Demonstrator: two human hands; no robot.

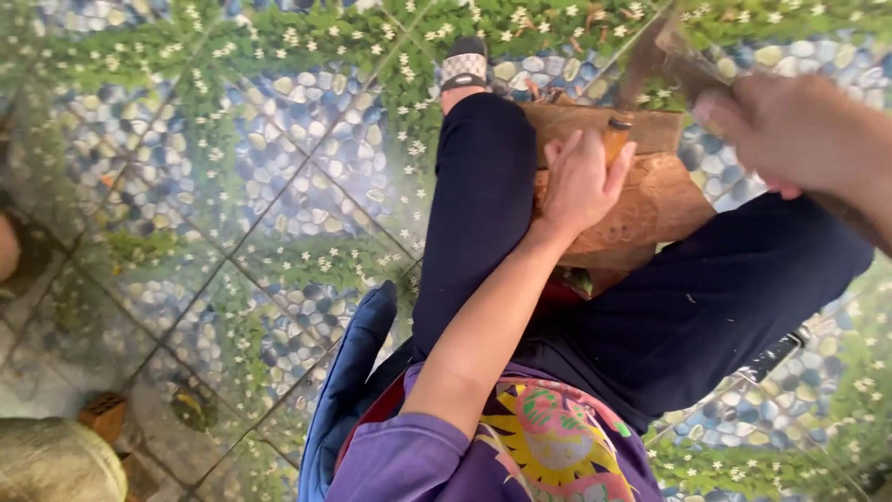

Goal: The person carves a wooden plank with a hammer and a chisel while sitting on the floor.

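Tight quarters around the wood block: the left hand grips a small piece on its near edge, dark-trousered legs hem it in on both sides. Above its far right corner the right hand holds a blurred tool. Wide open tiled floor to the left; a brick sits at the lower-left corner.

A seated person in dark trousers and a purple shirt leans over a wooden block between the knees. The left hand grips a small brown piece upright on the block. The right hand, blurred, holds a hatchet raised above it, over a pebble-and-flower patterned floor
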